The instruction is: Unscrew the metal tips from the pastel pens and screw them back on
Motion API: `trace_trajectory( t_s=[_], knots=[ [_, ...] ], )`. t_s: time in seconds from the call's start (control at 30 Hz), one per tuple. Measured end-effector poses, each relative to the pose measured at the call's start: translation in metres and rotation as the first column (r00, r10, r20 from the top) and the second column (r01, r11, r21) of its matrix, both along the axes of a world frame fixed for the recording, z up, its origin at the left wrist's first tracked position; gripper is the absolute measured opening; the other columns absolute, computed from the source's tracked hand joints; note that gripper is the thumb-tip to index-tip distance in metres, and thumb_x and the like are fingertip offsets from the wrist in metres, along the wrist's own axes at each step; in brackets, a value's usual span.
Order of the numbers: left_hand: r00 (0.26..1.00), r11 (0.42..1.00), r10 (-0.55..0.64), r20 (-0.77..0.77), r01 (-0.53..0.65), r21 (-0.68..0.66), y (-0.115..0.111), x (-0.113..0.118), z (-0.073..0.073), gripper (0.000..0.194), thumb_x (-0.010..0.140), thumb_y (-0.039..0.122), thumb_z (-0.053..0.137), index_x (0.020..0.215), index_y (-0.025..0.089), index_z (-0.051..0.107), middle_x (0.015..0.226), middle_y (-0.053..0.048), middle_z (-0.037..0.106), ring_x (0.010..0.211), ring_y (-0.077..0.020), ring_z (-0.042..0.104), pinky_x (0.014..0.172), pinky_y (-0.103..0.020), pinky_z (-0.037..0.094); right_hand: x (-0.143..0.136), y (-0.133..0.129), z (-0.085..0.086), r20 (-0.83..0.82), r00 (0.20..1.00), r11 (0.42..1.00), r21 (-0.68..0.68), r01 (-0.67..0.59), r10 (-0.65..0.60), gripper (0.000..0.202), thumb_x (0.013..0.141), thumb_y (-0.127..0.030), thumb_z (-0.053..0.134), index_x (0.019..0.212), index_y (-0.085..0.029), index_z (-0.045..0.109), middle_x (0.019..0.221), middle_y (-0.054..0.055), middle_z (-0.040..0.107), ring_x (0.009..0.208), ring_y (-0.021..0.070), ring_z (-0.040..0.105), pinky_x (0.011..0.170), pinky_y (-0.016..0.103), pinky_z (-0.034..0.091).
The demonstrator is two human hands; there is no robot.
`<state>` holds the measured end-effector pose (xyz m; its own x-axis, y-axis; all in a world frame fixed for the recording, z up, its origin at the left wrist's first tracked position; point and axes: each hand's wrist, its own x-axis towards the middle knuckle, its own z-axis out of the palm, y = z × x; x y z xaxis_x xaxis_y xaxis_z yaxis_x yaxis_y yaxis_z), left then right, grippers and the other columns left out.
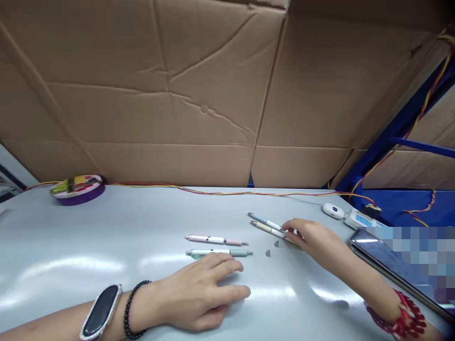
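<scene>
Your right hand (313, 237) pinches the two upper pens (267, 225); your left hand (202, 296) rests open beside the green pen (218, 253). Lifting them needs a firm grip.

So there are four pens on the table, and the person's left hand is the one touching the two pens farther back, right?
Not quite. In the head view it is the right hand that touches the two farther pens. The left hand lies flat by the green pen, with the pink pen just beyond. Four pens is correct.
</scene>
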<state>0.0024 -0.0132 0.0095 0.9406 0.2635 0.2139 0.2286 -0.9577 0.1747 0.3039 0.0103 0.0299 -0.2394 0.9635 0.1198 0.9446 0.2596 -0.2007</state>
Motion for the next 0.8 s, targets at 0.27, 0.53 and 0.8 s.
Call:
trace_trajectory(
  t_s=[0.27, 0.53, 0.8],
  knots=[
    [1.0, 0.998, -0.024, 0.003, 0.024, 0.049, 0.0, 0.001, -0.001, 0.031, 0.079, 0.013, 0.051, 0.11, 0.018, 0.052, 0.101, -0.009, 0.057, 0.082, -0.023, 0.051, 0.077, -0.034, 0.042, 0.004, 0.003, 0.003, -0.019, 1.0, 0.993, -0.116, -0.02, 0.018, 0.02, 0.083, -0.024, 0.051, 0.079, -0.021, 0.07, 0.073, 0.005, 0.067, 0.063, 0.0197, 0.061, 0.054, 0.026, 0.038],
    [0.999, 0.995, -0.012, 0.035, 0.009, 0.103, -0.004, 0.001, -0.003, 0.017, 0.082, 0.012, 0.047, 0.097, 0.019, 0.055, 0.094, -0.008, 0.061, 0.079, -0.023, 0.053, 0.073, -0.034, 0.041, -0.01, -0.049, 0.041, -0.306, 0.95, 0.997, -0.042, -0.071, 0.055, 0.019, 0.087, -0.032, 0.045, 0.087, -0.019, 0.06, 0.073, 0.003, 0.064, 0.064, 0.0185, 0.058, 0.058, 0.028, 0.046],
    [0.977, 0.992, 0.128, 0.172, -0.126, -0.027, -0.052, 0.015, 0.001, 0.025, 0.088, 0.04, 0.049, 0.104, 0.02, 0.049, 0.092, -0.004, 0.063, 0.079, -0.0195, 0.057, 0.074, -0.03, 0.043, -0.071, -0.124, 0.001, -0.74, 0.672, 0.94, -0.206, -0.273, 0.033, 0.006, 0.076, -0.025, 0.06, 0.077, -0.019, 0.057, 0.073, 0.0, 0.061, 0.071, 0.0166, 0.059, 0.067, 0.025, 0.049]
  ],
)
